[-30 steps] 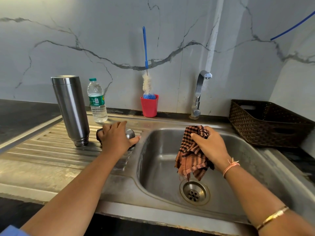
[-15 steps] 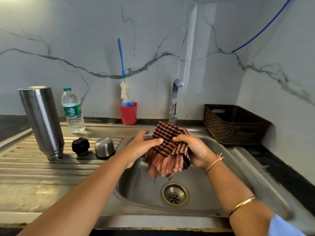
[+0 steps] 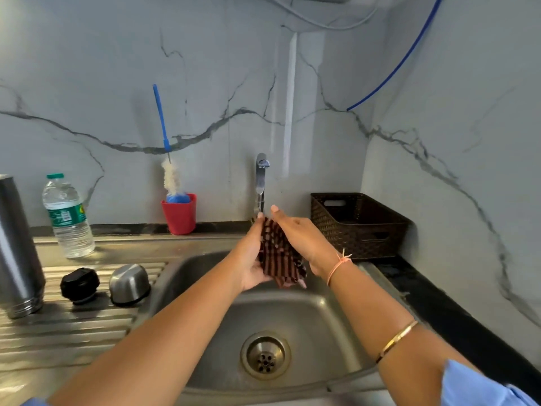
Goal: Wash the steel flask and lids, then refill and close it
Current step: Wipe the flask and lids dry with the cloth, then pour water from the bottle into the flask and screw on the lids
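Now both palms are flat: left hand and right hand press the cloth between them over the sink. The flask stands upright on the drainboard, far left, with the black lid and steel lid just beside it. It is likely rigid, weighty and slick when wet, so a mid-body grip suits. It is tall, brushed grey, with a ringed base.

Cloth, centre: brown-and-black check. Cup, 10 o'clock: red. Brush: blue handle, white bristles. Bottle, 9 o'clock: clear, green cap and label. Black lid and silver lid, 8 o'clock (flask likewise silver). Basket, 3 o'clock: dark brown weave.
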Available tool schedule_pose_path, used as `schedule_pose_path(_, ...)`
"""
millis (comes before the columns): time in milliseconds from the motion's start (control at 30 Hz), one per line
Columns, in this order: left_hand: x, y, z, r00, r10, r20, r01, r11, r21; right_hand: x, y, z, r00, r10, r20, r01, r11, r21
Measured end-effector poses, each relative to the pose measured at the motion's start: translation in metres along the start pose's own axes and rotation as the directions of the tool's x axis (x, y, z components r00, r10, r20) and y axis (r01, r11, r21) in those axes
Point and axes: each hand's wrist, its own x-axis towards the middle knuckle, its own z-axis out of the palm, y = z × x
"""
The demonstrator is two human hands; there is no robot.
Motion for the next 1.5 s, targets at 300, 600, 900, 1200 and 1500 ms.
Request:
schedule_pose_path(300,0.042,0.009,0.034,0.993,0.098,-0.069,-0.115,0.939,-0.325,0.032,0.029,-0.051,0.974,0.197,-0.11,-0.171,0.963,0.209)
schedule_pose_path(600,0.129,0.03,0.092,0.958,0.236,-0.163,-0.204,0.96,0.189,0.089,0.034,-0.121,0.935,0.181,-0.306,-0.004,0.866,0.501)
schedule_pose_path(900,0.205,0.018,0.125,0.906,0.412,-0.099,-0.282,0.761,0.583,0.139,0.077,-0.18,0.814,0.121,-0.568,-0.04,0.987,0.154)
schedule_pose_path(1200,0.197,0.02,0.127,0.85,0.51,0.127,-0.028,-0.197,0.98,0.149,0.078,-0.176,0.925,-0.031,-0.379,-0.233,0.741,-0.629)
schedule_pose_path(1500,0.142,0.023,0.096,0.796,0.587,0.145,-0.205,0.036,0.978,0.116,0.06,-0.14,0.866,-0.349,-0.358,-0.031,0.678,-0.735)
